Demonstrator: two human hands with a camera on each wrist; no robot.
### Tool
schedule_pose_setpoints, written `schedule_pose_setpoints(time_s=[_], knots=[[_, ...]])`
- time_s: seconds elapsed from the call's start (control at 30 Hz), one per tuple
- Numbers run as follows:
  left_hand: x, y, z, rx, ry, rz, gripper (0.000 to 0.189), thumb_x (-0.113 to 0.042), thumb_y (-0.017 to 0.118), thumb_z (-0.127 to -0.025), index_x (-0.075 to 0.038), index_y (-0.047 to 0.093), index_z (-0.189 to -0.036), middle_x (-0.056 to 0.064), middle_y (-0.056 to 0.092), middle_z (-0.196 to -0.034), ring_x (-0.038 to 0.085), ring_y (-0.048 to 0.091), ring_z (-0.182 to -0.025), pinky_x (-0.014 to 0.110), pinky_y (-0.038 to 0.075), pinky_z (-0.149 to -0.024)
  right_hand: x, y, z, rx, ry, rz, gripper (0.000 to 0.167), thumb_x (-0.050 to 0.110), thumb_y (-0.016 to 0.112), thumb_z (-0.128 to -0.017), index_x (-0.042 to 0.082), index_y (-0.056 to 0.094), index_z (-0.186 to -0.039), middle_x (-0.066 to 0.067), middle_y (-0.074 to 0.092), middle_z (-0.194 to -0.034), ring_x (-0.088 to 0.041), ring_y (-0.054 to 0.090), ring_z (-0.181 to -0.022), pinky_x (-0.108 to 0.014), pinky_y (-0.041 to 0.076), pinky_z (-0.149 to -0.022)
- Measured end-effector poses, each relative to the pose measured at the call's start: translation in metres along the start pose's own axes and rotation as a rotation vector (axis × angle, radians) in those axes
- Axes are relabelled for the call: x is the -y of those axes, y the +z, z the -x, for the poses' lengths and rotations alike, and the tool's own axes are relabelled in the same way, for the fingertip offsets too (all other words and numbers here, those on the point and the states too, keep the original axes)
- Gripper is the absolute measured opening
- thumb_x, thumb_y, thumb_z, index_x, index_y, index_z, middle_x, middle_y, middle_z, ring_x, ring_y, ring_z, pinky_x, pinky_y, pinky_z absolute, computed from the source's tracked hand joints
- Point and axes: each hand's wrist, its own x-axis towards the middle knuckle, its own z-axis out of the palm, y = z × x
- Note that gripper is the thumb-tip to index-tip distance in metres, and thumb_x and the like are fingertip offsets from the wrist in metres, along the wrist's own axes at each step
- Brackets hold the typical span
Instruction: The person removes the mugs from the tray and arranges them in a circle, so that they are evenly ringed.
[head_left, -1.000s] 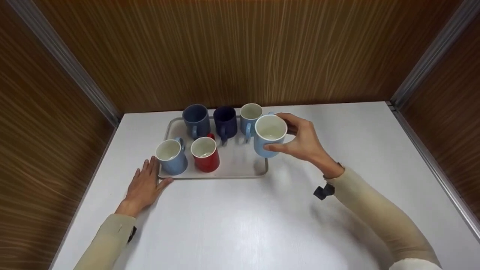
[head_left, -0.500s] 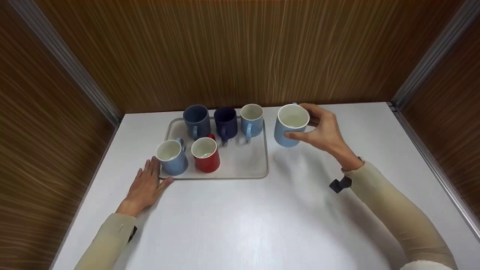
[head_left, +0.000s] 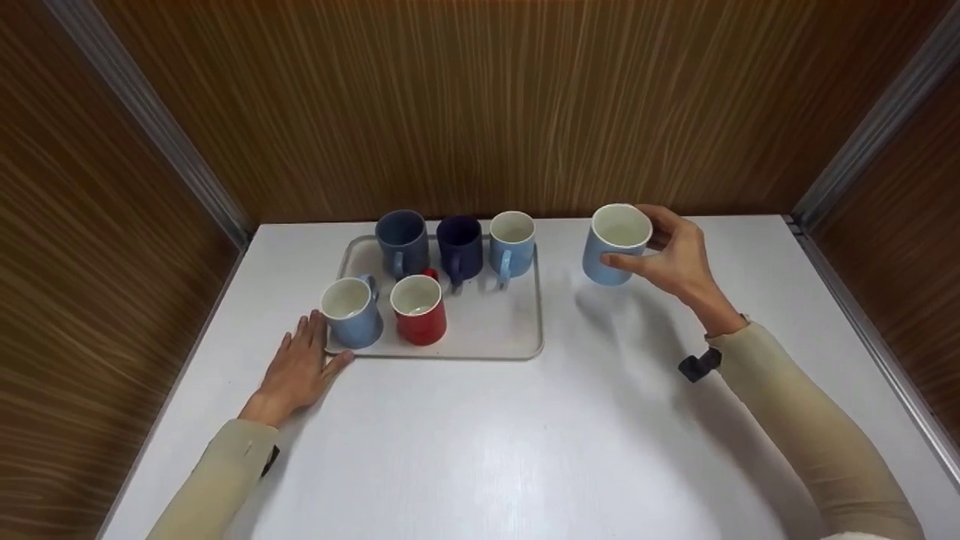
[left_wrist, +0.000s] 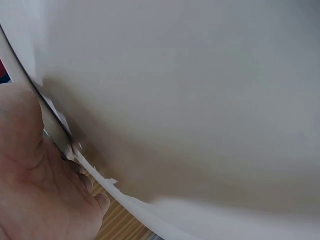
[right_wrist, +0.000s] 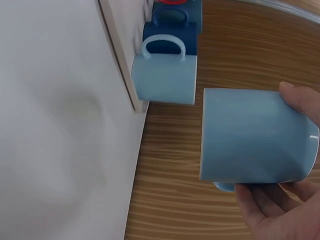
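Note:
My right hand (head_left: 679,259) grips a light blue mug (head_left: 609,264) with a white inside, thumb on the near side and fingers round the far side. The mug is upright to the right of the tray (head_left: 495,334), raised off the table with its shadow apart from it. In the right wrist view this mug (right_wrist: 255,135) fills the middle, its handle mostly hidden behind it. My left hand (head_left: 295,371) lies with straight fingers at the tray's front left corner, beside another light blue mug (head_left: 356,326). A red mug (head_left: 421,324) stands on the tray next to that one.
Along the tray's back stand a grey-blue mug (head_left: 405,247), a dark navy mug (head_left: 461,251) and a light blue mug (head_left: 514,257), handles toward the front. Wood-patterned panels (head_left: 525,105) rise behind and at both sides of the white table (head_left: 487,450).
My right hand has carried the light blue mug from over the tray's right edge to the right and slightly back. My left hand stays at the tray corner.

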Motion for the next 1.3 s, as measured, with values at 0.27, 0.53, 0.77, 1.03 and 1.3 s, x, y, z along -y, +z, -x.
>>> schedule_pose_setpoints(time_s=[0.27, 0.53, 0.77, 1.03, 1.3], knots=[[-0.005, -0.001, -0.012, 0.001, 0.033, -0.01, 0.091, -0.049, 0.051, -0.111, 0.014, 0.012, -0.164, 0.034, 0.012, -0.174, 0.053, 0.011, -0.162, 0.068, 0.013, -0.131, -0.019, -0.018, 0.0, -0.07, 0.022, 0.02, 0.08, 0.028, 0.1, -0.076, 0.007, 0.064, -0.144, -0.015, 0.07, -0.138, -0.034, 0.071, -0.121, -0.031, 0.06, -0.103], [-0.003, 0.0, -0.008, 0.002, 0.02, -0.006, 0.091, -0.049, 0.051, -0.112, 0.014, 0.01, -0.165, 0.034, 0.01, -0.174, 0.053, 0.01, -0.162, 0.069, 0.012, -0.131, -0.032, -0.019, -0.008, -0.082, 0.082, 0.035, 0.082, 0.033, 0.099, -0.077, 0.008, 0.062, -0.146, -0.013, 0.068, -0.14, -0.031, 0.07, -0.122, -0.04, 0.058, -0.107], [-0.002, 0.002, -0.004, 0.008, -0.003, 0.002, 0.093, -0.05, 0.051, -0.111, 0.013, 0.008, -0.165, 0.033, 0.008, -0.175, 0.052, 0.008, -0.163, 0.067, 0.01, -0.132, -0.047, -0.021, -0.014, -0.081, 0.13, 0.046, 0.086, 0.034, 0.098, -0.078, 0.006, 0.059, -0.148, -0.018, 0.065, -0.144, -0.033, 0.066, -0.124, -0.043, 0.055, -0.109], [-0.001, 0.005, 0.0, 0.009, -0.011, 0.016, 0.093, -0.049, 0.051, -0.112, 0.014, 0.008, -0.165, 0.034, 0.008, -0.174, 0.053, 0.009, -0.162, 0.068, 0.01, -0.131, -0.071, -0.022, -0.018, -0.088, 0.189, 0.107, 0.087, 0.039, 0.096, -0.079, 0.006, 0.057, -0.15, -0.019, 0.063, -0.145, -0.029, 0.058, -0.118, -0.036, 0.05, -0.1], [0.003, 0.003, 0.001, -0.001, -0.011, 0.026, 0.093, -0.049, 0.051, -0.111, 0.013, 0.008, -0.165, 0.033, 0.008, -0.175, 0.052, 0.008, -0.163, 0.068, 0.01, -0.132, -0.092, -0.021, -0.023, -0.116, 0.177, 0.103, 0.083, 0.036, 0.096, -0.079, 0.004, 0.059, -0.146, -0.021, 0.065, -0.139, -0.027, 0.057, -0.115, -0.028, 0.047, -0.093]])
